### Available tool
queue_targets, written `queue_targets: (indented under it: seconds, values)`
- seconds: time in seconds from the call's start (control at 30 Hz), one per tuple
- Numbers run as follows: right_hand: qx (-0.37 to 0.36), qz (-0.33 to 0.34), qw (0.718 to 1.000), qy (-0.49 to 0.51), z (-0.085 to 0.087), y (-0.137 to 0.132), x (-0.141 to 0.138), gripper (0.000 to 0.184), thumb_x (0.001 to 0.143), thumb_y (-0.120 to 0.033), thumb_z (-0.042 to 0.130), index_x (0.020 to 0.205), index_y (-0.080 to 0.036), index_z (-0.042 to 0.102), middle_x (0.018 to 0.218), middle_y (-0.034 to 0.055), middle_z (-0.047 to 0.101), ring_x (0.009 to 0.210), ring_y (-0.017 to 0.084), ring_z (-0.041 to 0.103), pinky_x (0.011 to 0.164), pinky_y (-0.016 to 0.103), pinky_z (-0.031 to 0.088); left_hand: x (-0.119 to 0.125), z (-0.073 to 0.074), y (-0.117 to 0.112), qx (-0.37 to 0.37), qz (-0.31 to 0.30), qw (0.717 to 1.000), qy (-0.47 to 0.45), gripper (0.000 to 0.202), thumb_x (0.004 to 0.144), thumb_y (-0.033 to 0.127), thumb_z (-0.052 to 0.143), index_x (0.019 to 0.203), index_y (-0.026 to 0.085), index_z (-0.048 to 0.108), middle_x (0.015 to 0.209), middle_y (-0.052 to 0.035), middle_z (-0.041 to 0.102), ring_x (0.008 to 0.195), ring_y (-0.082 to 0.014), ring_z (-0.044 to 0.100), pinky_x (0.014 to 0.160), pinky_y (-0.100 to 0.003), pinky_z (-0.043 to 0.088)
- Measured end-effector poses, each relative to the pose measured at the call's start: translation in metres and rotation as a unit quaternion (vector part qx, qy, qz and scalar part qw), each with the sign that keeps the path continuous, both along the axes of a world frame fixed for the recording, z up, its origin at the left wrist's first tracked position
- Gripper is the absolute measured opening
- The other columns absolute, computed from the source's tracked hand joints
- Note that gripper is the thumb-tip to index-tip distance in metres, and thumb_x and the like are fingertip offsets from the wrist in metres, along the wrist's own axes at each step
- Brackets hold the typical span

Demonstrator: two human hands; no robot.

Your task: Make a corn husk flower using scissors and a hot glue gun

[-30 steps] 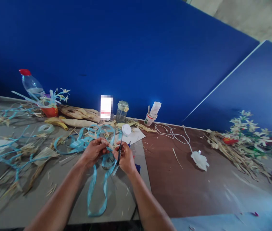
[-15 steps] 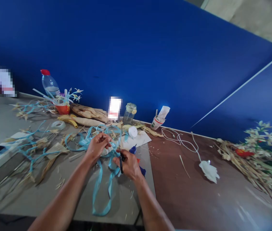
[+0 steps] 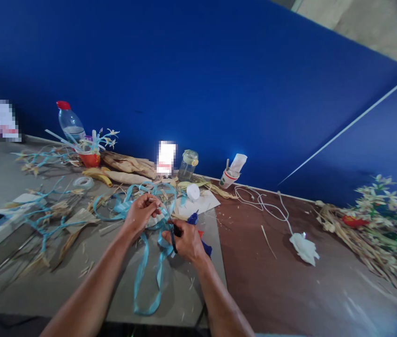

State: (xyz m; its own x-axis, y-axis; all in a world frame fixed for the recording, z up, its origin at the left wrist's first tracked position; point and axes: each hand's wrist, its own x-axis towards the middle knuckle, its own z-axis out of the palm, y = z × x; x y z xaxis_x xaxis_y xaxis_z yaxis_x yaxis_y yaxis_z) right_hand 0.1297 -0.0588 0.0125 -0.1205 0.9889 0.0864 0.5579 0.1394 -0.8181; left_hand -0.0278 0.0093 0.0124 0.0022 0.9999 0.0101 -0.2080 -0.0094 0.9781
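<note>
My left hand (image 3: 141, 213) is closed in a pinch on a small pale piece of dried leaf, held above the grey table (image 3: 19, 285). My right hand (image 3: 185, 240) is closed around black scissors (image 3: 171, 228), whose blades point up toward the left hand. A long light-blue ribbon (image 3: 146, 276) trails from under both hands toward the table's front edge and loops behind them. A blue glue gun (image 3: 194, 218) lies just behind my right hand.
Dried husk strips and blue-stemmed flowers (image 3: 49, 216) litter the left. At the back stand a water bottle (image 3: 69, 122), an orange cup (image 3: 89, 159), a glass jar (image 3: 187, 164) and a paper cup (image 3: 229, 175). A white cable (image 3: 265, 203) and flower bundle (image 3: 374, 220) lie right.
My right hand has dropped lower and nearer with the scissors, apart from the left hand. The view has swung left, showing more of the left table.
</note>
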Motion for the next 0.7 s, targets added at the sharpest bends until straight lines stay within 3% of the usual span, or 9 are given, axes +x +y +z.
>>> queue_targets:
  seconds: [0.7]
  values:
    - [-0.005, 0.009, 1.0, -0.009, 0.0012, 0.0011, 0.0006, 0.019, 0.075, -0.031, 0.057, 0.078, -0.016, 0.068, 0.062, -0.0022, 0.057, 0.058, 0.011, 0.047, 0.052, 0.019, 0.034, -0.0003, 0.0022, -0.0007, 0.009, -0.008, 0.999, 0.048, 0.019, 0.067, 0.031, 0.067, 0.07, 0.015, 0.057, 0.057, 0.002, 0.059, 0.05, -0.0111, 0.057, 0.046, -0.019, 0.038]
